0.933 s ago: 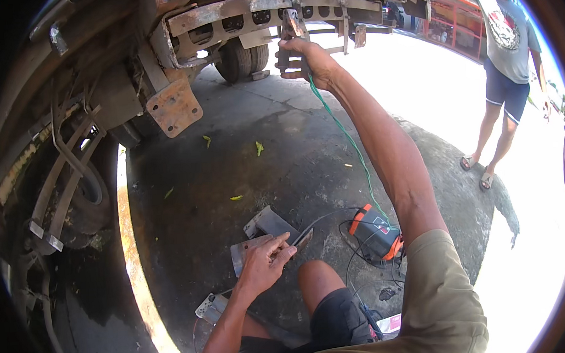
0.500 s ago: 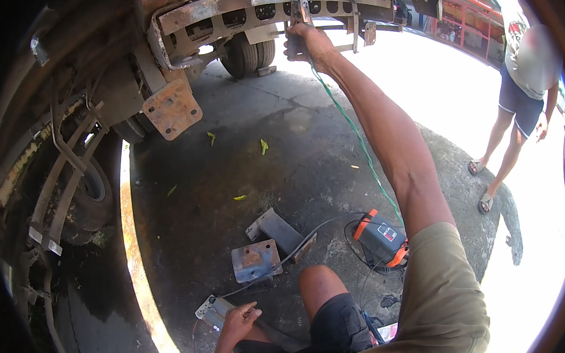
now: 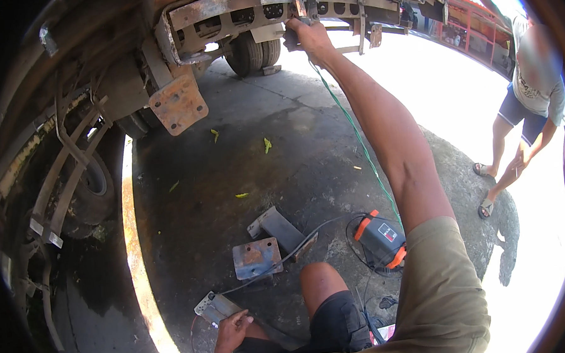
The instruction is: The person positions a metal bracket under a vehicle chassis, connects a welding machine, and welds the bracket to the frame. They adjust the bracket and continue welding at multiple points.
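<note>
Evidently, beyond the black-and-orange box [image 3: 381, 240], the right hand [image 3: 310, 39] curls its fingers round a dark piece [image 3: 293, 42] at the rusty, perforated frame [image 3: 215, 11]; letting the twisted green cord [image 3: 351, 124] hang slack would help. Left of the box, the left hand [image 3: 234, 330] stays out half-curled, seemingly empty, near an angular grey bracket [image 3: 217, 306].

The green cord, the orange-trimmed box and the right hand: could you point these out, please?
Green cord [image 3: 365, 150], head view: about midway along its visible length.
Orange-trimmed box [image 3: 378, 240], head view: middle of its grey casing.
Right hand [image 3: 314, 41], head view: back of the hand.
</note>
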{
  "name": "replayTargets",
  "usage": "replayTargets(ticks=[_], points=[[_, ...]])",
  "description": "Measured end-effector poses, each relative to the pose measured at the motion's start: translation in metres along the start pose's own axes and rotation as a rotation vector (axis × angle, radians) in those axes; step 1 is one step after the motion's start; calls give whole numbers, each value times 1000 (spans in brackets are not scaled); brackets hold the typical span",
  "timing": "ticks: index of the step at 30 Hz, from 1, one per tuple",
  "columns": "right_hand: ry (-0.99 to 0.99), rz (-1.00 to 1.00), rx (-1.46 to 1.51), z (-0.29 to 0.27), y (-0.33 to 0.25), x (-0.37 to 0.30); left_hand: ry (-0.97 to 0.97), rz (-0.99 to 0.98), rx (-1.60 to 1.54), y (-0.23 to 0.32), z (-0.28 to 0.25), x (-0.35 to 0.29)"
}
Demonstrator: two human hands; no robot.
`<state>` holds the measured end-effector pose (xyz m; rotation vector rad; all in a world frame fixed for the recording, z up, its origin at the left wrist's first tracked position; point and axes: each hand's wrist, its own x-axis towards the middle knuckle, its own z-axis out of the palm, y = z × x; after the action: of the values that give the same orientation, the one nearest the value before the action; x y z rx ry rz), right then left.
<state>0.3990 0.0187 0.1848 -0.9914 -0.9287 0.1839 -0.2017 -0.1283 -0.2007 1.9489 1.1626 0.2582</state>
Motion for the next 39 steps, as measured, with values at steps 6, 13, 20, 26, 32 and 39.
replayTargets(ticks=[6,13,20,26,32,39], points=[[-121,174,-307,-22,-4,33,-34,17,29,-14,7,-3],[-398,371,-437,-41,-33,23,-122,8,-77,-7,21,-17],[-464,43,-1036,-111,-61,-243,-125,-129,-161,-19,11,-27],[-561,581,-1157,-206,101,-451,-154,-86,-91,-28,7,-10],[-166,575,-1478,-261,200,-487,-188,-54,-102,-8,11,-4],[-396,687,-1172,-244,137,-530,-58,40,71,-5,25,23]])
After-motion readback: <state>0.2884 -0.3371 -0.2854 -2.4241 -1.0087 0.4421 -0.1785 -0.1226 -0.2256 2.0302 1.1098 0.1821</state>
